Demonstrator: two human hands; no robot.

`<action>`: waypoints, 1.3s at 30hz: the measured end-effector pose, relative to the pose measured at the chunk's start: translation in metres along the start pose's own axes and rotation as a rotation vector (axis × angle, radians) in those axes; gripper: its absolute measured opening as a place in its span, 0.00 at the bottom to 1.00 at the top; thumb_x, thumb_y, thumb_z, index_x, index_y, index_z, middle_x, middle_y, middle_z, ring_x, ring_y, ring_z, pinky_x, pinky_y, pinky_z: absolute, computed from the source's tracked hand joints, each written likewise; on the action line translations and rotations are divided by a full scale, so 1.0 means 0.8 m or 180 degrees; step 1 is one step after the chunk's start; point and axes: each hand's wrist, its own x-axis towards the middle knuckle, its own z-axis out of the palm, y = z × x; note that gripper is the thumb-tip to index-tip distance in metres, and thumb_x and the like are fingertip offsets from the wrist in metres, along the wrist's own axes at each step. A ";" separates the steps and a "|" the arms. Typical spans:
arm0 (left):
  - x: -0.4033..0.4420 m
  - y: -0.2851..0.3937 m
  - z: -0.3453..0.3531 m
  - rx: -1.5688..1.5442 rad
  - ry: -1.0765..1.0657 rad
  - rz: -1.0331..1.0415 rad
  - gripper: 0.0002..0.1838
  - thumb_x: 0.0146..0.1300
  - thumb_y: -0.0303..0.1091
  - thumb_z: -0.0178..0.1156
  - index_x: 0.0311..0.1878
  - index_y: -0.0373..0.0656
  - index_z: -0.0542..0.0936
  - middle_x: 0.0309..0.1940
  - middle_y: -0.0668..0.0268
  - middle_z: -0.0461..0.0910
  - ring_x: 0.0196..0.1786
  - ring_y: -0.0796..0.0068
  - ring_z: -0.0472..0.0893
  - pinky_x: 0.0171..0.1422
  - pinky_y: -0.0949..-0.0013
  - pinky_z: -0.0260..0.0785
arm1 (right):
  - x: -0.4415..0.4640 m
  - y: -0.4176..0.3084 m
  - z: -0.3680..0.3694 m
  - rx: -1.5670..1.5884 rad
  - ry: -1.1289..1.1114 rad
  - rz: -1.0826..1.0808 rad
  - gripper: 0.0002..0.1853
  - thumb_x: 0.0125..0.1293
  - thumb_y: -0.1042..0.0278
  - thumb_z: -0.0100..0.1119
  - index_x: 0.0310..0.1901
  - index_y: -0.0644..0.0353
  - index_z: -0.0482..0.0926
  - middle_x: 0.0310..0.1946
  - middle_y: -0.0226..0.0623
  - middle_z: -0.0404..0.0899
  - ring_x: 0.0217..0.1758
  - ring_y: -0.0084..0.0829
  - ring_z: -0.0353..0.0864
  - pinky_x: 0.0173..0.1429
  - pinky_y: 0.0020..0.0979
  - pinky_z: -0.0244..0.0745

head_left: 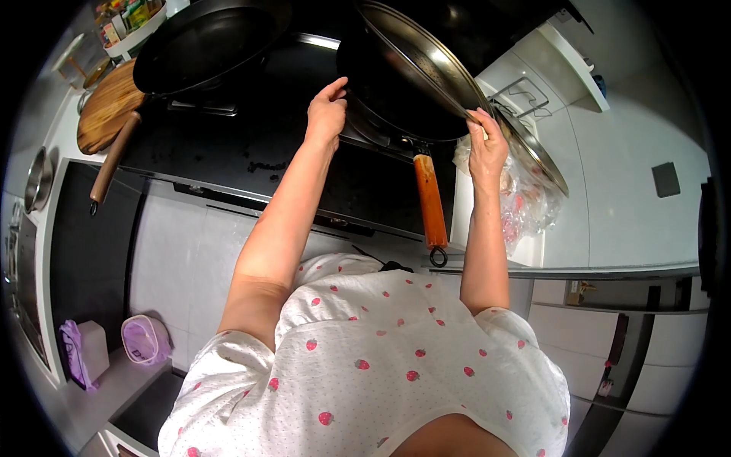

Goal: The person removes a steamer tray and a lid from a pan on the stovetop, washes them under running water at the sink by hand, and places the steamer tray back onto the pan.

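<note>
My right hand [488,145] is closed on the edge of a large round pan lid [438,57] with a shiny metal rim. The lid is tilted up over a dark wok [384,99] on the stove, whose orange-brown wooden handle [429,202] points toward me. At the wok's left side is my left hand [327,114], index finger stretched out and the other fingers loosely bent. I see nothing held in it; whether it touches the wok's rim I cannot tell.
A black frying pan [213,49] with a wooden handle stands at the left of the black stove [228,152], beside a wooden board [110,107]. To the right, another lid [537,152] leans by a wire rack [525,95], near a clear plastic bag [525,202].
</note>
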 end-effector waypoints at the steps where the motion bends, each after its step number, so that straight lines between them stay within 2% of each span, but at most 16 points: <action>1: -0.002 0.002 0.001 -0.0113 0.0023 -0.0044 0.26 0.50 0.16 0.45 0.55 0.38 0.71 0.51 0.55 0.72 0.55 0.70 0.70 0.58 0.75 0.59 | 0.000 0.000 0.000 0.0033 0.0006 0.0036 0.07 0.57 0.72 0.55 0.37 0.60 0.78 0.39 0.43 0.78 0.49 0.37 0.75 0.53 0.29 0.66; 3: -0.001 0.000 0.001 -0.0080 0.0033 -0.0025 0.26 0.50 0.16 0.45 0.55 0.38 0.71 0.51 0.55 0.72 0.55 0.70 0.70 0.58 0.75 0.59 | -0.001 0.001 0.000 0.0068 -0.0005 0.0070 0.07 0.57 0.72 0.55 0.37 0.60 0.79 0.39 0.44 0.78 0.49 0.37 0.75 0.53 0.29 0.66; 5: 0.003 -0.005 -0.001 -0.0049 0.0048 -0.0003 0.26 0.50 0.16 0.45 0.55 0.39 0.71 0.51 0.55 0.72 0.56 0.70 0.70 0.58 0.75 0.59 | -0.001 0.004 -0.001 0.0070 -0.0080 0.0196 0.09 0.59 0.71 0.55 0.40 0.62 0.78 0.43 0.42 0.77 0.49 0.31 0.74 0.56 0.27 0.64; 7: 0.006 -0.010 -0.002 0.0129 -0.0014 0.0029 0.25 0.54 0.19 0.46 0.57 0.46 0.71 0.49 0.65 0.72 0.47 0.77 0.70 0.47 0.76 0.60 | -0.001 0.001 0.001 0.0010 -0.0070 0.0129 0.08 0.58 0.71 0.55 0.38 0.61 0.78 0.41 0.43 0.77 0.49 0.34 0.75 0.54 0.28 0.65; 8: 0.006 -0.011 -0.001 0.0126 -0.0011 0.0032 0.25 0.54 0.19 0.46 0.57 0.46 0.71 0.49 0.65 0.72 0.47 0.77 0.70 0.47 0.76 0.60 | -0.002 0.000 0.001 -0.0055 -0.0047 0.0070 0.07 0.57 0.72 0.56 0.37 0.60 0.79 0.39 0.43 0.78 0.48 0.37 0.75 0.53 0.30 0.67; 12: 0.006 -0.009 -0.001 0.0139 -0.0034 -0.0018 0.25 0.54 0.20 0.45 0.57 0.46 0.70 0.50 0.64 0.72 0.48 0.76 0.70 0.49 0.75 0.60 | -0.008 -0.005 0.006 -0.0269 -0.0214 -0.0205 0.07 0.53 0.75 0.57 0.35 0.60 0.79 0.36 0.40 0.78 0.49 0.39 0.74 0.54 0.33 0.67; 20: 0.006 -0.007 0.000 0.0137 -0.0007 -0.0024 0.23 0.56 0.23 0.46 0.57 0.45 0.71 0.49 0.65 0.72 0.49 0.74 0.70 0.51 0.71 0.59 | -0.027 0.004 0.017 -0.0474 -0.0378 -0.0481 0.06 0.55 0.74 0.55 0.36 0.61 0.78 0.36 0.38 0.78 0.50 0.39 0.74 0.55 0.33 0.65; 22: 0.007 -0.002 0.000 -0.0021 -0.0010 -0.0169 0.18 0.62 0.35 0.46 0.55 0.46 0.72 0.47 0.66 0.74 0.49 0.74 0.69 0.51 0.69 0.59 | -0.028 0.007 0.017 -0.0485 -0.0383 -0.0483 0.07 0.53 0.75 0.56 0.35 0.60 0.78 0.36 0.37 0.78 0.50 0.39 0.73 0.55 0.35 0.64; 23: 0.006 0.002 0.000 -0.0016 -0.0017 -0.0172 0.18 0.62 0.35 0.46 0.55 0.46 0.72 0.47 0.66 0.74 0.49 0.74 0.69 0.51 0.69 0.59 | -0.029 0.008 0.016 -0.0497 -0.0391 -0.0487 0.08 0.51 0.75 0.57 0.35 0.60 0.78 0.36 0.37 0.78 0.50 0.39 0.73 0.56 0.36 0.63; 25: 0.003 0.011 0.002 -0.0304 0.0136 -0.0503 0.21 0.65 0.47 0.42 0.53 0.46 0.73 0.44 0.67 0.75 0.49 0.74 0.69 0.52 0.67 0.58 | -0.031 0.010 0.016 -0.0503 -0.0408 -0.0475 0.08 0.51 0.74 0.57 0.35 0.59 0.78 0.37 0.36 0.78 0.50 0.39 0.72 0.56 0.36 0.62; 26: 0.000 0.014 0.002 -0.0188 0.0142 -0.0464 0.26 0.65 0.54 0.39 0.52 0.46 0.74 0.44 0.66 0.75 0.50 0.72 0.68 0.53 0.66 0.58 | -0.032 0.011 0.015 -0.0503 -0.0431 -0.0477 0.08 0.51 0.74 0.57 0.35 0.59 0.78 0.37 0.36 0.78 0.50 0.38 0.72 0.57 0.37 0.60; 27: -0.004 0.018 0.004 -0.0179 0.0130 -0.0464 0.26 0.65 0.54 0.39 0.52 0.46 0.74 0.44 0.66 0.75 0.50 0.72 0.68 0.53 0.66 0.58 | -0.033 0.013 0.015 -0.0505 -0.0420 -0.0468 0.08 0.51 0.74 0.57 0.35 0.59 0.78 0.37 0.36 0.78 0.50 0.38 0.72 0.57 0.37 0.60; 29: -0.011 0.028 0.009 -0.0364 0.0266 -0.0434 0.25 0.64 0.52 0.45 0.50 0.39 0.75 0.37 0.66 0.74 0.39 0.76 0.71 0.48 0.74 0.60 | -0.038 0.016 0.014 -0.0540 -0.0494 -0.0452 0.09 0.50 0.74 0.57 0.35 0.58 0.79 0.37 0.35 0.78 0.51 0.38 0.72 0.58 0.37 0.59; 33: -0.003 0.013 0.011 -0.0279 0.0072 -0.0161 0.21 0.61 0.44 0.52 0.52 0.38 0.73 0.38 0.66 0.74 0.40 0.78 0.71 0.49 0.75 0.62 | -0.043 0.019 0.016 -0.0569 -0.0475 -0.0399 0.09 0.50 0.74 0.57 0.35 0.58 0.79 0.38 0.35 0.78 0.52 0.38 0.71 0.59 0.37 0.57; 35: -0.008 0.016 0.016 -0.0199 0.0316 0.0037 0.21 0.58 0.34 0.56 0.54 0.37 0.71 0.38 0.66 0.74 0.42 0.79 0.71 0.50 0.75 0.62 | -0.044 0.018 0.016 -0.0522 -0.0516 -0.0413 0.09 0.49 0.74 0.57 0.35 0.58 0.79 0.39 0.35 0.77 0.52 0.38 0.71 0.59 0.37 0.56; 39: 0.001 0.000 0.010 0.0127 0.0194 0.0047 0.21 0.59 0.38 0.54 0.56 0.43 0.70 0.46 0.66 0.75 0.47 0.74 0.71 0.49 0.68 0.60 | -0.048 0.015 0.014 -0.0658 -0.0495 -0.0435 0.09 0.51 0.73 0.57 0.35 0.59 0.78 0.38 0.36 0.78 0.52 0.39 0.72 0.58 0.37 0.60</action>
